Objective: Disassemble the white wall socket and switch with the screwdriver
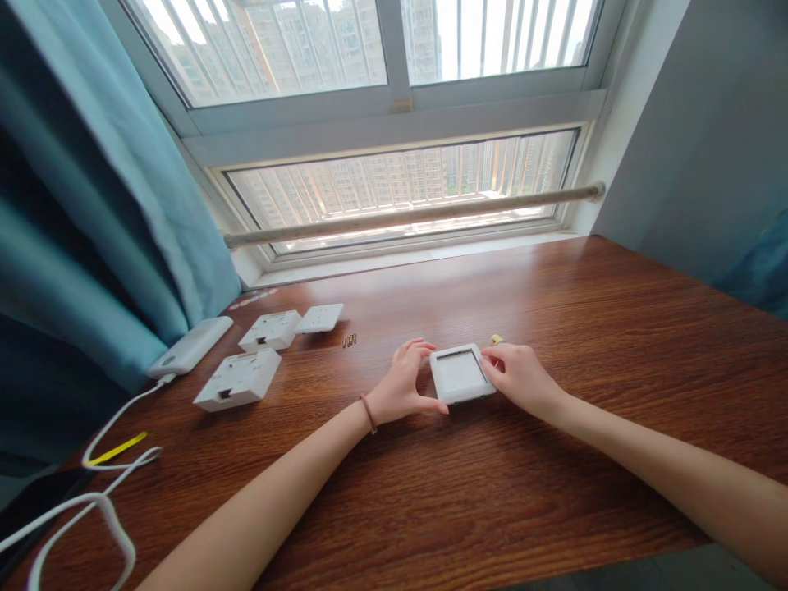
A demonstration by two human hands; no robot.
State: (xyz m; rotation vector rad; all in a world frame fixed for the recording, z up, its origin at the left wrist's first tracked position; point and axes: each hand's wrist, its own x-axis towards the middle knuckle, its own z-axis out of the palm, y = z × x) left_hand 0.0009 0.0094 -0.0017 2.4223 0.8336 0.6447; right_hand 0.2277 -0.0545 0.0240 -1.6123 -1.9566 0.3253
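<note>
A white square plastic frame (463,373), like a wall-switch housing with a recessed panel, lies on the brown table in front of me. My left hand (406,384) grips its left side, fingers at the upper corner and thumb along the near edge. At the frame's right edge, my right hand (517,369) is closed in a pinch. A small pale yellow piece (496,339) sticks out above its fingers, seemingly the end of a small tool; the rest is hidden in the hand. Several small brass-coloured screws (350,341) lie to the left of my left hand.
Two white box-shaped housings (239,379) and a flat white plate (321,318) sit on the table's left. Behind them lies a white power bank (192,346) with a white cable (123,410) and yellow tie (118,449). A blue curtain (123,164) hangs left; a window is ahead.
</note>
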